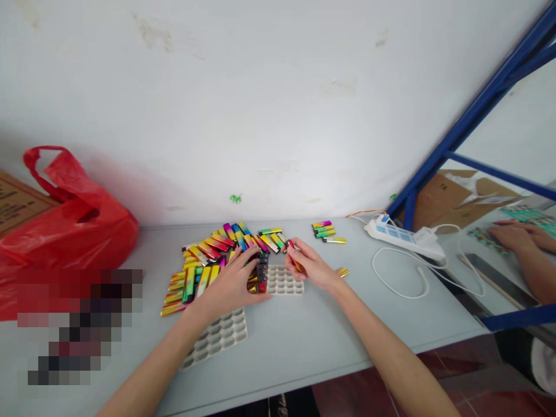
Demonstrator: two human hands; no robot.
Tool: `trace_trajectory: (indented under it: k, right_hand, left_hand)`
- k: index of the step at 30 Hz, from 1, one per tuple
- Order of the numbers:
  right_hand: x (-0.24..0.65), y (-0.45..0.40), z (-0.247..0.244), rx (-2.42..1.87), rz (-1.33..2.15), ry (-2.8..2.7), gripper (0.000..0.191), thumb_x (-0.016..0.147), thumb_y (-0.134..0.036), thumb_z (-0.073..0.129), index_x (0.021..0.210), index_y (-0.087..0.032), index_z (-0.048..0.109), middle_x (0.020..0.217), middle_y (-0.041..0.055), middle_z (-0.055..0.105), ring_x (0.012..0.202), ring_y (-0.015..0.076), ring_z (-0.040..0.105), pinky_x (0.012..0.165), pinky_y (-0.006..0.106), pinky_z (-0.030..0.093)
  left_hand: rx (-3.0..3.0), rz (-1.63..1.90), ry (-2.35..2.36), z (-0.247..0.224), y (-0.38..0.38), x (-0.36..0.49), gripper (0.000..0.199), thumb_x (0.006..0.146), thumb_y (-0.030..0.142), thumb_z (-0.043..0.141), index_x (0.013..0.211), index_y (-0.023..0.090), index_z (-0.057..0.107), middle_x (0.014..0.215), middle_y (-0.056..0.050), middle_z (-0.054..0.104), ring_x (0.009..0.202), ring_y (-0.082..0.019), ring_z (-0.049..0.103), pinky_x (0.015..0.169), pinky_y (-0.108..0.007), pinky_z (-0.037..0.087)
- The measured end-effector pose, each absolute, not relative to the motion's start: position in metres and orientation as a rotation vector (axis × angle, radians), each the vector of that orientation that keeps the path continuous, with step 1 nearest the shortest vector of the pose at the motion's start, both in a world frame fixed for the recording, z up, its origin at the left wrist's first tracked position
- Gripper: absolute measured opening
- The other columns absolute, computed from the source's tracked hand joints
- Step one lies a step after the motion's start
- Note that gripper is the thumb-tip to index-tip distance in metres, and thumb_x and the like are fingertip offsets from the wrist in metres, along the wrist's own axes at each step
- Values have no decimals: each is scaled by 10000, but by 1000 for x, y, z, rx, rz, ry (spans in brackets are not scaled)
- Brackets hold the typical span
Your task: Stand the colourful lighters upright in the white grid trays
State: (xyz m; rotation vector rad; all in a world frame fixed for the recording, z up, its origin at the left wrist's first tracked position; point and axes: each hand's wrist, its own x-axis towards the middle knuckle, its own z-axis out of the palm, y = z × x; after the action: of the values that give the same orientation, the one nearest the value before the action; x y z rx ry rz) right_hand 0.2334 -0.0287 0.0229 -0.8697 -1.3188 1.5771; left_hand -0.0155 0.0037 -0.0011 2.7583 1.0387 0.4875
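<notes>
Pinching a cigarette lighter (299, 266) in right hand (311, 265), cupping lighter row (263, 269) at 9 o'clock with left hand (236, 280), might topple it by bumping

On the table (321, 341), loose lighters (211, 250) lie heaped left of and behind the fingers of the left hand (234, 280). A cell tray (285, 284) lies between these and the fingers of the right hand (310, 266); a second tray (222, 332) in front of the left fingers. Behind and right of the right fingers lies a small lighter group (325, 232), farther right a power strip (403, 239). Far left sits a plastic bag (82, 208).
</notes>
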Motion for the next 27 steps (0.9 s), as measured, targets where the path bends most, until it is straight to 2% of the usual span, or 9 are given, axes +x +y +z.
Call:
trace_trajectory:
  k: [2,5,8,12,20,27]
  right_hand:
    - [232,-27,20,-954,1528,-1324,423,948,-652,601,934,-251,468,631,-102,406,456,67,254,422,218,162]
    - [230,-27,17,-1081,1366,-1402,458,950,-680,563,860,-240,471,637,-84,358,507,87,280,448,232,194]
    - [229,-29,17,-1211,1062,-1532,491,968,-643,547,738,-218,462,628,-58,365,569,102,325,506,252,235]
    - [232,-31,17,-1306,822,-1547,547,950,-600,571,614,-212,384,595,-57,291,584,101,286,540,273,202]
    - [233,-26,7,-1326,769,-1464,396,941,-430,515,625,-215,411,583,-54,352,568,110,351,558,280,232]
    - [231,-27,11,-1332,685,-1519,506,971,-550,534,616,-206,423,593,-56,345,591,108,338,566,277,238]
  left_hand:
    - [2768,485,1045,-2,4,-16,763,754,650,800,1292,126,668,1573,-210,487,1448,-404,481,1295,-589,264]
    - [2780,472,1035,-1,4,-16,752,773,655,779,1290,121,666,1568,-220,489,1443,-408,485,1292,-604,261]
    - [2771,456,1025,1,4,-15,757,770,644,782,1283,99,669,1562,-238,493,1434,-429,491,1285,-624,261]
    - [2761,415,1023,5,2,-14,780,751,635,797,1279,76,670,1540,-262,511,1442,-439,479,1285,-620,263]
    - [2728,457,1018,4,3,-16,768,726,615,825,1296,120,679,1528,-223,536,1420,-429,506,1280,-601,292]
    - [2739,424,1034,7,2,-14,757,749,594,810,1307,102,669,1525,-232,539,1407,-425,519,1269,-606,309]
